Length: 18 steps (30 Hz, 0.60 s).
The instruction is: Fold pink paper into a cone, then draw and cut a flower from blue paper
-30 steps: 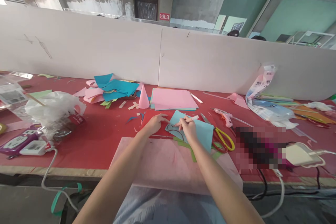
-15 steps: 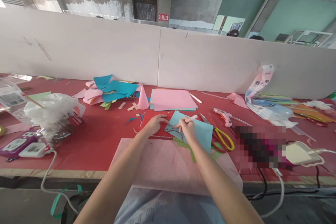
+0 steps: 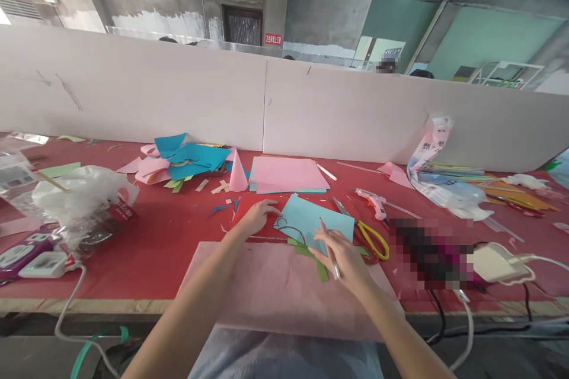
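A light blue sheet of paper (image 3: 322, 213) with dark curved lines drawn on its left part lies in front of me. My left hand (image 3: 258, 217) rests at the sheet's left edge, its fingers stretched out and holding nothing. In my right hand (image 3: 349, 257) is a white pen (image 3: 335, 269), held loosely above the lower right part of the sheet. The pen's dark tip points away from me, off the drawn lines. Green paper strips (image 3: 322, 271) stick out under the sheet. Scissors with yellow handles (image 3: 373, 240) lie just right of it.
Behind the sheet are stacked pink sheets (image 3: 288, 174), a pink paper cone (image 3: 238, 174) and blue and pink scraps (image 3: 200, 157). A pink glue gun (image 3: 373, 202) lies to the right. Plastic bags (image 3: 73, 189) and a purple power strip (image 3: 26, 254) occupy the left. A white partition (image 3: 178, 95) closes the back.
My right hand has pulled back from the drawn lines toward me and to the right, turning the pen so that its tip points away. My left hand stays at the sheet's edge.
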Motion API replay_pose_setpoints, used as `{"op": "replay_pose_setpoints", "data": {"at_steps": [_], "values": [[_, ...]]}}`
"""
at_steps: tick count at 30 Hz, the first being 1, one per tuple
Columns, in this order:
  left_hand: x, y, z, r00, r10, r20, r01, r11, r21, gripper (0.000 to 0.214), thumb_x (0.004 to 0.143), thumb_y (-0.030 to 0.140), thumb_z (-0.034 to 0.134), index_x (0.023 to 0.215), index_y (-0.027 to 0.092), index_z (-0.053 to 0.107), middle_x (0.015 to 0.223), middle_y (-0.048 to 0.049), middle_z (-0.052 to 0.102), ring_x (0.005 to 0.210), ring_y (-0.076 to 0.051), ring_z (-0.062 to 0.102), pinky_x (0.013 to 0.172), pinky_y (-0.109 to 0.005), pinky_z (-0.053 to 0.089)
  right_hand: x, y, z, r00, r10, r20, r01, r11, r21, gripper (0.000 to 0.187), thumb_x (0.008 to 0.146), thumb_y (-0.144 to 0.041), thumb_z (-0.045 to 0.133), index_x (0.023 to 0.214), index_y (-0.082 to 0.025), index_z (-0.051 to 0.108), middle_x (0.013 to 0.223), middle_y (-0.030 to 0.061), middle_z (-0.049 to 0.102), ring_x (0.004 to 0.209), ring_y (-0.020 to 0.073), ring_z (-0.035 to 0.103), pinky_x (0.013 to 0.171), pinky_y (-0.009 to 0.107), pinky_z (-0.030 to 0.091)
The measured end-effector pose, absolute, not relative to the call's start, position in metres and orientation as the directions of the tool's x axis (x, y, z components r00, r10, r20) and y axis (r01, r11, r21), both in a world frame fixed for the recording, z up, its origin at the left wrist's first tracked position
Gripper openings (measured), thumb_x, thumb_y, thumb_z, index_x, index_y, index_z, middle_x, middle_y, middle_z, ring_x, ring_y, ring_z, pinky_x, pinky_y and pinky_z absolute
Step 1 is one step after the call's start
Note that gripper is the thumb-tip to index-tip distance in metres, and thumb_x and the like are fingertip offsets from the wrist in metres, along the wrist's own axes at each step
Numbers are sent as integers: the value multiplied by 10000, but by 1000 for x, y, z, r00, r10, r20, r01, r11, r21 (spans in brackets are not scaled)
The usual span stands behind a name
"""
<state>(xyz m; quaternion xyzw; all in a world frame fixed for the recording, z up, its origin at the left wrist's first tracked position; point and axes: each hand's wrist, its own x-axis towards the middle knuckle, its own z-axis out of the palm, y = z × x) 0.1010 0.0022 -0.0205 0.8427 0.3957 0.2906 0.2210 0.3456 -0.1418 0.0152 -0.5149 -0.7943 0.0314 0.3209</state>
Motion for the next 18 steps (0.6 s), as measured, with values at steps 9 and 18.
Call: {"op": "replay_pose_setpoints", "data": {"at_steps": [9, 18], "values": [[102, -3, -15, 506, 812, 292, 545, -563, 622, 504, 659, -5, 298, 872, 228, 690, 1249, 4, 514, 1126, -176, 491, 975, -309, 384, 357, -145, 12, -350, 823, 447, 877, 456, -152, 323, 736, -21, 487, 960, -227, 597, 802, 50, 609, 816, 219, 553, 730, 343, 444], [99, -11, 4, 473, 796, 377, 468, -589, 658, 349, 771, 115, 432, 1029, 247, 626, 1243, -20, 508, 1126, -179, 488, 976, -301, 386, 376, -123, 9, -356, 810, 467, 757, 543, -365, 251, 801, -137, 470, 904, -280, 649, 849, 1, 660, 892, 189, 582, 988, 423, 311]]}}
